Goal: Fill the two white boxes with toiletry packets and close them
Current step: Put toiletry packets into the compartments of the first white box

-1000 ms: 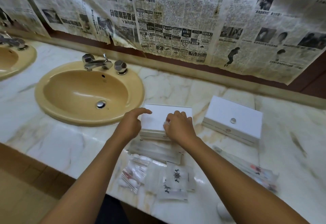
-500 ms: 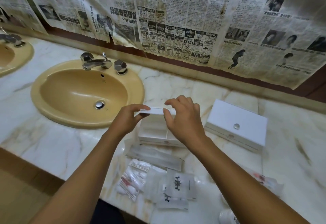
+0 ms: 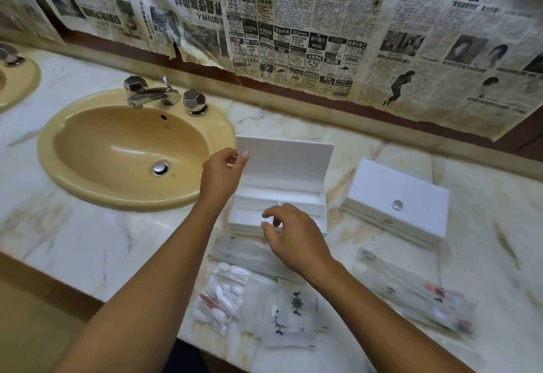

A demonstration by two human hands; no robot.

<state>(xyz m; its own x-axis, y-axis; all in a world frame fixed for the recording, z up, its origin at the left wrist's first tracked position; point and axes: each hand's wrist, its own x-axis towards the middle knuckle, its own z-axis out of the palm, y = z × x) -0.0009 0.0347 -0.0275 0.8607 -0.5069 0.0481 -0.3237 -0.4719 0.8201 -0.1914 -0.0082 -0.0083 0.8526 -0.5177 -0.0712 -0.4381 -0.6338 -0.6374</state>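
Note:
A white box [image 3: 305,211] stands open on the marble counter, its lid [image 3: 289,161] raised upright and its divided compartments bare. My left hand [image 3: 220,177] pinches the lid's left edge. My right hand [image 3: 293,236] hovers over the box's front wall with fingers loosely curled, holding nothing. A second white box [image 3: 396,196] with a round knob lies closed to the right. Clear toiletry packets [image 3: 282,311] lie in front of the open box, and a long packet [image 3: 423,293] lies at the right.
A beige sink [image 3: 129,149] with a chrome tap [image 3: 152,93] is set into the counter [image 3: 88,243] to the left. Newspaper [image 3: 293,26] covers the wall behind. The counter's front edge runs just below the packets.
The lid went from closed to fully upright. My left hand stayed on its left edge, while my right hand let go and dropped toward the box's front.

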